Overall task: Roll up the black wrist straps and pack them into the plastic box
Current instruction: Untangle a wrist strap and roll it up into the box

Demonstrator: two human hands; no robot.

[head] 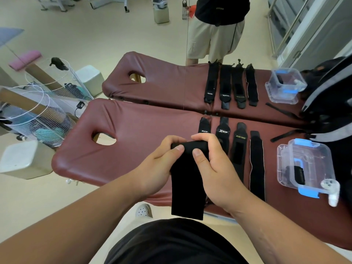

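While both hands, left (162, 161) and right (211, 159), pinch the top of a strap (187, 187) held above the bench (123, 128), its loose tail hanging, the roll could slacken if either grip slips. Flat straps read XTEP (222, 131) and XUEYING (240, 137); a third label is unclear. The box (304, 164) waits open at right.
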